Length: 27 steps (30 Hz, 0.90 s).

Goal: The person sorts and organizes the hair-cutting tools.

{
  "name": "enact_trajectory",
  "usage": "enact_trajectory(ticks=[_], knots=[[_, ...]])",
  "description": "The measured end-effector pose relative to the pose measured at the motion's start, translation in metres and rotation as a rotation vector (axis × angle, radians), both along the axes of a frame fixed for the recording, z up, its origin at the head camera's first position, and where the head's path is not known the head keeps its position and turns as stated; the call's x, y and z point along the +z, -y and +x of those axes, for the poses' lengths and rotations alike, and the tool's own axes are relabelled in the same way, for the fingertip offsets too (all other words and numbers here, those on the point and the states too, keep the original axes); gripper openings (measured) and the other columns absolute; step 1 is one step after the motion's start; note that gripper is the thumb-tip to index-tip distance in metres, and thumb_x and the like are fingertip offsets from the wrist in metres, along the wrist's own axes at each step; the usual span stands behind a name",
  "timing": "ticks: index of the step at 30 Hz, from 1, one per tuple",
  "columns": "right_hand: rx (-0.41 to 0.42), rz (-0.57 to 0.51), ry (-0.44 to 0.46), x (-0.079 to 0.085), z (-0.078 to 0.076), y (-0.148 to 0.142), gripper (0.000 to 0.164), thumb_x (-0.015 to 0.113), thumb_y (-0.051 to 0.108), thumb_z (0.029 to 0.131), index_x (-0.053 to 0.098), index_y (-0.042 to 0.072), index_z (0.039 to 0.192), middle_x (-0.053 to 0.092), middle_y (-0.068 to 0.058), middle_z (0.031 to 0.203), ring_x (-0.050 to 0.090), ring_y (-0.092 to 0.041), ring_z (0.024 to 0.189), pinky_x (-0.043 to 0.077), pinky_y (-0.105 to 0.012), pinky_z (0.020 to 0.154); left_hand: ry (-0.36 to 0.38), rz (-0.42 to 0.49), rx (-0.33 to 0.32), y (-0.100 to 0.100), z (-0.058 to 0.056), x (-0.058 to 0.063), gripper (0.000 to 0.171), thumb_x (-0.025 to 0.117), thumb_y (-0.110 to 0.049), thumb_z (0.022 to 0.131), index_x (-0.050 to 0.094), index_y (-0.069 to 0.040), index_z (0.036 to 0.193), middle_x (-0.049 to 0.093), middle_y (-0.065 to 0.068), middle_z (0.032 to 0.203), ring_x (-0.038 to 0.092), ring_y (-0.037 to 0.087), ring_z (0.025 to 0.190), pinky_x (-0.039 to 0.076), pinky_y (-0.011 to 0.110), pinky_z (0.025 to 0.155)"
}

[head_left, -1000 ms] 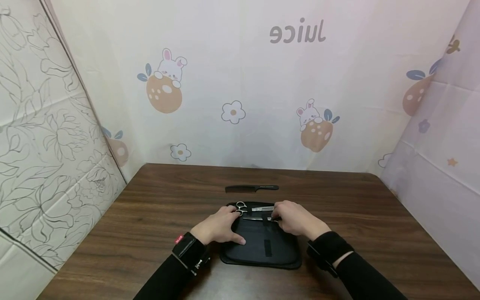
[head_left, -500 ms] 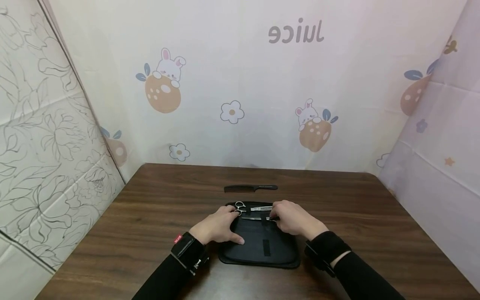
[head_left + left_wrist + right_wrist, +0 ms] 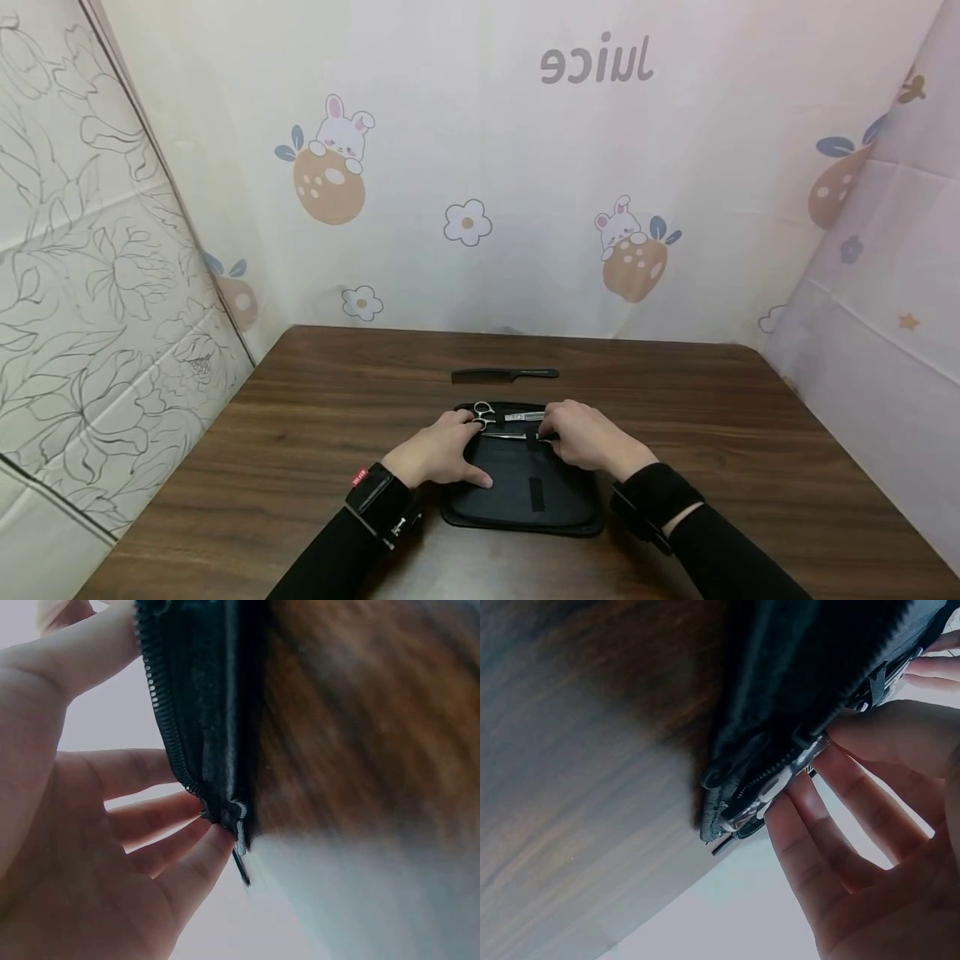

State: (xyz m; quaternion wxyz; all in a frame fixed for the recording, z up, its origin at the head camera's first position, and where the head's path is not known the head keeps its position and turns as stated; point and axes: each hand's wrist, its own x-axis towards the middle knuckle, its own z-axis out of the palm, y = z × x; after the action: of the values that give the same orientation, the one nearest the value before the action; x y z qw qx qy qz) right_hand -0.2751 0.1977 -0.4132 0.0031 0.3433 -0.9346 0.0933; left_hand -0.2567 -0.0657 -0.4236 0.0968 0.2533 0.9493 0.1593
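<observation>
A black zip case (image 3: 495, 500) lies open and flat near the front of the table. Two pairs of scissors lie across its far part. My left hand (image 3: 438, 450) rests on the case's left edge, thumb on the inner face and fingertips by the finger rings of the far scissors (image 3: 483, 408). In the left wrist view its fingers reach along the toothed zip (image 3: 161, 712). With thumb and fingers my right hand (image 3: 592, 437) pinches the handle end of the nearer scissors (image 3: 506, 436), whose slim blade points left under a dark strap. That hand covers most of the handles.
A black comb (image 3: 502, 376) lies on the brown wooden table (image 3: 337, 383) beyond the case. Another dark strap (image 3: 536, 494) shows on the case's near half. Printed cloth (image 3: 465, 125) hangs along the table's back and sides.
The nearer scissors have shifted slightly left along the case with my right hand. My left hand has stayed at the case's left edge.
</observation>
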Motion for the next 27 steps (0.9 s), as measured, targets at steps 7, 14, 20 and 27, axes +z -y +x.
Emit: enact_trajectory(ticks=[7,14,20,27], knots=[[-0.001,-0.002,-0.008,-0.0004,-0.0003,0.0011,0.02,0.07,-0.005,0.087,0.08,0.008,0.099,0.064,0.001,0.092,0.061,-0.016,0.083,0.053,-0.036,0.072,0.0,-0.011,0.005,0.0004,-0.0009,0.0009,0.088,0.082,-0.054,0.08,0.053,-0.004,0.146,0.044,0.014,0.152,0.04,0.03,0.14,0.045,0.047,0.106],[-0.002,0.001,-0.003,0.0003,0.0001,0.0031,0.019,0.07,-0.005,0.088,0.08,0.006,0.1,0.064,-0.001,0.092,0.062,-0.017,0.084,0.054,-0.037,0.073,0.011,-0.026,0.014,-0.0005,-0.0021,0.0014,0.087,0.082,-0.055,0.081,0.053,-0.005,0.147,0.044,0.012,0.153,0.04,0.029,0.141,0.044,0.048,0.106],[-0.003,0.002,0.008,0.0014,0.001,0.0046,0.02,0.071,-0.006,0.088,0.079,0.007,0.101,0.064,-0.001,0.093,0.062,-0.019,0.085,0.053,-0.036,0.072,0.012,-0.022,0.007,0.0,-0.0025,0.0012,0.087,0.081,-0.054,0.081,0.053,-0.005,0.147,0.043,0.013,0.153,0.039,0.03,0.142,0.044,0.048,0.107],[-0.025,0.008,0.02,0.0013,0.002,0.0082,0.019,0.071,-0.006,0.089,0.079,0.008,0.1,0.063,0.001,0.092,0.061,-0.02,0.084,0.053,-0.036,0.073,0.003,-0.011,-0.014,0.0011,-0.0036,-0.0007,0.087,0.082,-0.054,0.082,0.053,-0.003,0.146,0.043,0.015,0.154,0.039,0.031,0.142,0.043,0.047,0.108]])
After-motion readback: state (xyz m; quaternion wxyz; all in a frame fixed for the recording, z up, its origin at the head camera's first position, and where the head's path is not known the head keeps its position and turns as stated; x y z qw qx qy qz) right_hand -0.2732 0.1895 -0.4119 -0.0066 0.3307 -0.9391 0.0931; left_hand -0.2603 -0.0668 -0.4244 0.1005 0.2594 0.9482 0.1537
